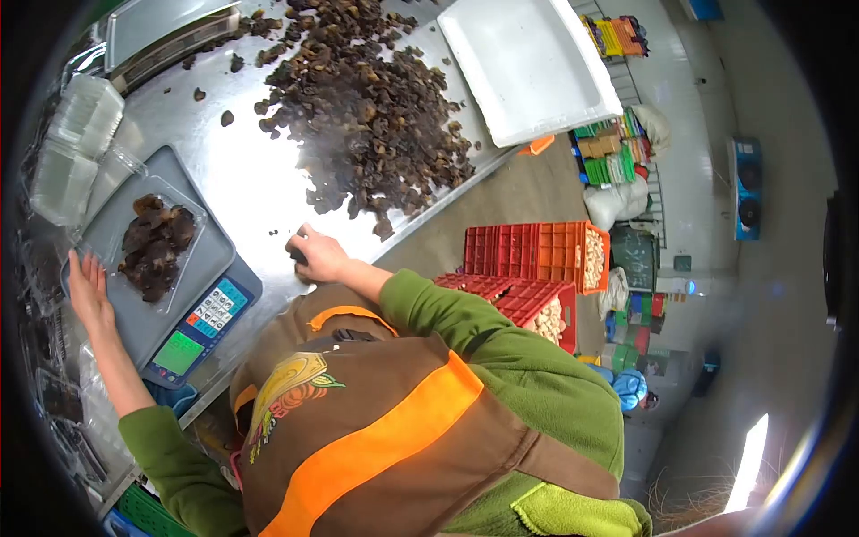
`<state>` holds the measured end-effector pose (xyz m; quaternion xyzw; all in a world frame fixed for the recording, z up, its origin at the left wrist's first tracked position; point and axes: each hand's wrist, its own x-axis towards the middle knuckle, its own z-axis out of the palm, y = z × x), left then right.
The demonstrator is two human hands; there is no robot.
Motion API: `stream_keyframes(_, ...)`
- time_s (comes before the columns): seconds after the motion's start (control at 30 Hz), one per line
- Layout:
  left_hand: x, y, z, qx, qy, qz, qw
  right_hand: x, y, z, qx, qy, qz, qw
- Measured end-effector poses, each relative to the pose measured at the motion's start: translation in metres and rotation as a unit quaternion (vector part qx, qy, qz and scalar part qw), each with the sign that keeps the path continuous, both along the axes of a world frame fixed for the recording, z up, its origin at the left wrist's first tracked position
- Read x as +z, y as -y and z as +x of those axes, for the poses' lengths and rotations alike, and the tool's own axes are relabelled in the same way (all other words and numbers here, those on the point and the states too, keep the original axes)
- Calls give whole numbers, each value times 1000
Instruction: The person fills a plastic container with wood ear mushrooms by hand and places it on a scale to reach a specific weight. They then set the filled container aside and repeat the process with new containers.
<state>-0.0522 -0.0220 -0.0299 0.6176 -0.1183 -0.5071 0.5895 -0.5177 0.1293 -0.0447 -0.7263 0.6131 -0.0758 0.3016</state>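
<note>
My left hand (89,291) lies with fingers stretched out along the edge of a clear plastic tray (199,234), holding nothing. In that tray sits a clump of dark brown wood ear mushrooms (157,246). The tray rests on the grey platform of a digital scale (219,234) with a lit green display; its digits are too small to read. Over the metal table (259,215), my right hand (318,255) is closed around a dark wood ear mushroom (297,254). Beyond it spreads a large loose heap of wood ear mushrooms (376,125).
Stacked clear plastic containers (79,148) stand beside the scale. A white foam box (532,72) sits at the table's far edge. Red and orange crates (510,251) with pale contents stand on the floor to the right. Another lidded case-like item (165,36) lies at upper left.
</note>
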Motion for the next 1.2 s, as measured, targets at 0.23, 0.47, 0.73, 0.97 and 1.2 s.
stream_keyframes(0.23,61,-3,-35,13,-61,-57,996,23,35,29,-121,164,-73,976)
stream_keyframes(0.47,93,-29,-57,-39,-2,-120,992,140,95,120,15,326,-64,943)
stream_keyframes(0.73,90,-124,-93,-197,431,-154,867,91,117,105,-146,458,77,874)
stream_keyframes(0.97,82,-162,-124,-168,470,-98,861,63,114,99,-47,319,-11,946)
stream_keyframes(1.2,67,-136,-98,-255,328,19,909,85,134,102,-70,257,106,958)
